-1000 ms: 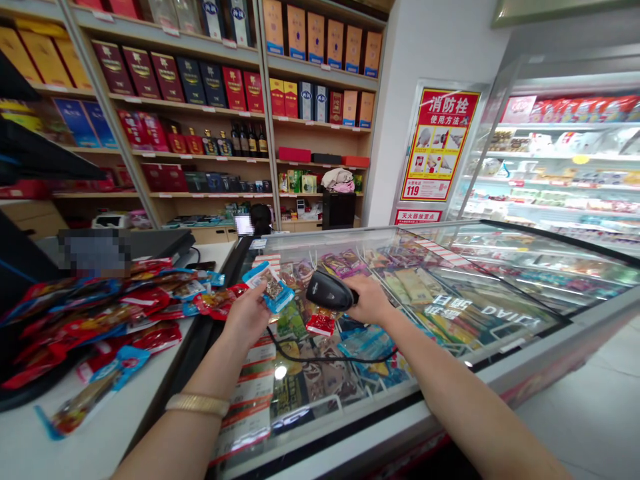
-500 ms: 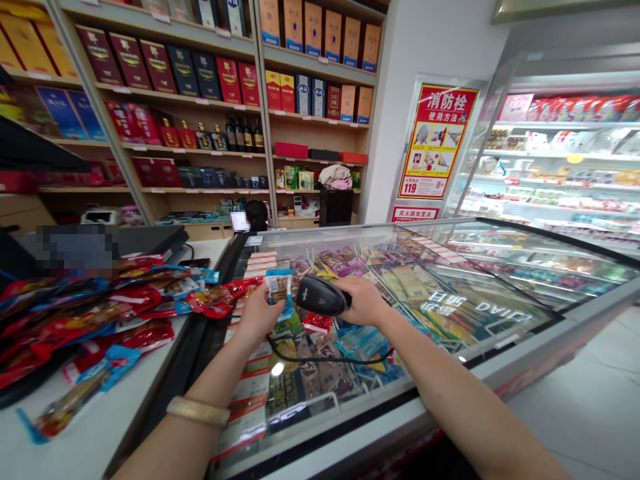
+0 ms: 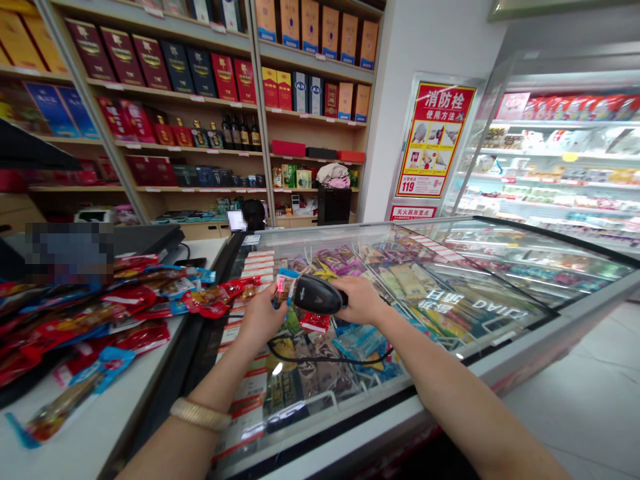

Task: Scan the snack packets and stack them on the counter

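Observation:
My left hand [image 3: 263, 315] is closed on a small blue-edged snack packet [image 3: 286, 285], with a reddish glow on its face. My right hand [image 3: 364, 300] grips a black barcode scanner [image 3: 320, 295] by its handle, which the fingers mostly hide. The scanner's head points left, right up against the packet; I cannot tell whether they touch. Its black cable [image 3: 325, 361] loops over the glass of the chest freezer [image 3: 470, 387]. Below the scanner, a red packet [image 3: 315, 323] shows. Red snack packets [image 3: 213, 300] reach from the counter onto the freezer's edge.
On the left, the white counter [image 3: 107, 433] bears a heap of red and blue snack packets [image 3: 135, 300]. Behind stand shelves of boxed bottles [image 3: 177, 67]. A dark-haired head [image 3: 254, 215] shows beyond the freezer. At right is a lit display fridge [image 3: 565, 153].
My left hand has turned the packet and brought it nearer the scanner's head, and a red glow now shows on it. The view has shifted slightly; my right hand stays nearly in place.

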Demonstrator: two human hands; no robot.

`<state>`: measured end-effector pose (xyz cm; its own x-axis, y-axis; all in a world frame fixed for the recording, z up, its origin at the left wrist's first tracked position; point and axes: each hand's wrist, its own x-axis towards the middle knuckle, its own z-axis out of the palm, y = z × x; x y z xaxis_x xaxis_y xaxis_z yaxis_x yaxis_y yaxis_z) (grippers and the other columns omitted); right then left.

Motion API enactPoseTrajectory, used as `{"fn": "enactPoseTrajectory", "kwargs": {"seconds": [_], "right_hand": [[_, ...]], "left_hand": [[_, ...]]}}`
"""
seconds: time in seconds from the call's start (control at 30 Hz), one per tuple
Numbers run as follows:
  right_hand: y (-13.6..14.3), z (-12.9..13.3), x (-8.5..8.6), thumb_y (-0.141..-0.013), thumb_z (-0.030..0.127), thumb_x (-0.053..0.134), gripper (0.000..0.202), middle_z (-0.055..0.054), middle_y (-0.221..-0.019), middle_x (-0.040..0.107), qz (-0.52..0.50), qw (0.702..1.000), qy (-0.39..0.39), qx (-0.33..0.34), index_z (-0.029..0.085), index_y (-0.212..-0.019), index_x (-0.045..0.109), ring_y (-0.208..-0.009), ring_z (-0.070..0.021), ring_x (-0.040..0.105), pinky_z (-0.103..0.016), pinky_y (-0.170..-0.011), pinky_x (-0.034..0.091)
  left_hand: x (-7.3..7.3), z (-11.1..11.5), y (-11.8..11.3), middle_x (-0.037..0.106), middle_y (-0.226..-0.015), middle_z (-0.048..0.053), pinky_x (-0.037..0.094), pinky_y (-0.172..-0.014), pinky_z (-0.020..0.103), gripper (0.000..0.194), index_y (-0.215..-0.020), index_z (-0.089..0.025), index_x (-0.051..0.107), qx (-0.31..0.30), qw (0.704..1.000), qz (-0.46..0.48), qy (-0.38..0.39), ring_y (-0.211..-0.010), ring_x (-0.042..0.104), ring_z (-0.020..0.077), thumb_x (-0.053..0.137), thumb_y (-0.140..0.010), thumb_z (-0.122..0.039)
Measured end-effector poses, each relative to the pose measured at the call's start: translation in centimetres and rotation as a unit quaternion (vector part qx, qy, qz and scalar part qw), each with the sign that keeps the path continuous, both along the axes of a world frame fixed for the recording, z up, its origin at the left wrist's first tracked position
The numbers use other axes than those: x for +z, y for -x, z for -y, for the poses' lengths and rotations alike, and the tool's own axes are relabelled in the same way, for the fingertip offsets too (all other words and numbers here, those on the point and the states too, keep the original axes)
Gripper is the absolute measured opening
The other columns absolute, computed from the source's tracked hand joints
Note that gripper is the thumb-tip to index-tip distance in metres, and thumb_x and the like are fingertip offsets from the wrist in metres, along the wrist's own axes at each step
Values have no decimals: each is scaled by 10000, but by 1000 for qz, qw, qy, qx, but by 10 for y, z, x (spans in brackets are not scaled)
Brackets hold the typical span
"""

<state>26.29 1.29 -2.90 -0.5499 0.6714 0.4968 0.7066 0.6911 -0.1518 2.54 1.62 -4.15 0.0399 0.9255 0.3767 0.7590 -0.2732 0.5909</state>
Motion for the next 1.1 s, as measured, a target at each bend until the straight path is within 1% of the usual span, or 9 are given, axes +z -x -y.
{"fn": "enactPoseTrajectory", "kwargs": {"seconds": [0.2, 0.33, 0.43, 0.6, 0.7, 0.77, 0.87, 0.97, 1.1], "right_hand": [[-10, -4, 0, -690, 267, 695, 347, -66, -988, 735, -29, 999, -8, -23, 213, -1032, 678, -919, -230, 669, -294, -803, 480], [-44, -16, 3, -725, 286, 668, 293, -58, -886, 739, -64, 981, 1, -184, 212, -1006, 703, -841, -236, 677, -287, -740, 477], [-71, -26, 2, -754, 320, 654, 288, -75, -919, 742, -75, 953, 11, -292, 213, -1016, 706, -850, -254, 686, -285, -709, 467], [-89, -33, -3, -797, 419, 623, 341, -80, -910, 744, -77, 922, 34, -378, 231, -1075, 686, -861, -281, 695, -299, -687, 465], [-88, -33, -4, -801, 439, 621, 364, -87, -926, 743, -64, 914, 49, -397, 232, -1095, 682, -896, -296, 694, -309, -699, 475], [-85, -33, -4, -800, 426, 625, 361, -88, -948, 743, -55, 914, 57, -399, 231, -1099, 683, -920, -298, 693, -311, -714, 481], [-82, -32, -2, -800, 396, 623, 343, -86, -968, 742, -48, 915, 61, -395, 233, -1095, 688, -932, -297, 691, -312, -727, 486], [-78, -30, 1, -801, 381, 623, 332, -85, -961, 743, -49, 916, 59, -394, 237, -1092, 694, -928, -290, 690, -306, -729, 486], [-72, -28, 2, -803, 389, 638, 343, -77, -964, 746, -47, 916, 64, -393, 248, -1111, 692, -939, -272, 689, -289, -740, 481]], "left_hand": [[-6, -7, -2, 696, -828, 57, 496, -737, 316, 221, -917, -167, 661, 14, 999, 12, -27, -800, 644, 225, 564, -720, -193], [-11, -12, -20, 714, -996, 103, 515, -860, 370, 323, -1065, -143, 662, -2, 996, 57, -75, -953, 653, 246, 578, -756, -187], [-17, -10, -35, 711, -1115, 96, 521, -904, 370, 467, -1241, -167, 607, -33, 992, 90, -84, -992, 667, 233, 608, -776, -200], [-30, -9, -42, 680, -1227, 108, 474, -1022, 406, 371, -1205, -183, 649, -104, 991, 14, -77, -1141, 629, 240, 495, -868, -219], [-34, -11, -39, 572, -1388, 137, 397, -1103, 446, 457, -1329, -154, 568, -179, 980, -45, -74, -1323, 492, 254, 449, -899, -254], [-33, -11, -36, 496, -1464, 139, 342, -1133, 495, 521, -1398, -159, 499, -193, 975, -77, -82, -1395, 396, 275, 463, -904, -320], [-24, -8, -25, 502, -1449, 148, 323, -1129, 524, 511, -1376, -163, 521, -131, 978, -116, -112, -1382, 398, 297, 463, -897, -333], [-8, -2, -8, 569, -1344, 164, 313, -1117, 527, 387, -1172, -156, 667, -1, 976, -182, -123, -1321, 448, 325, 468, -852, -243], [15, 7, 16, 626, -1156, 192, 396, -1002, 507, 301, -954, -140, 724, 143, 952, -270, -36, -1163, 538, 360, 464, -830, -229]]}}
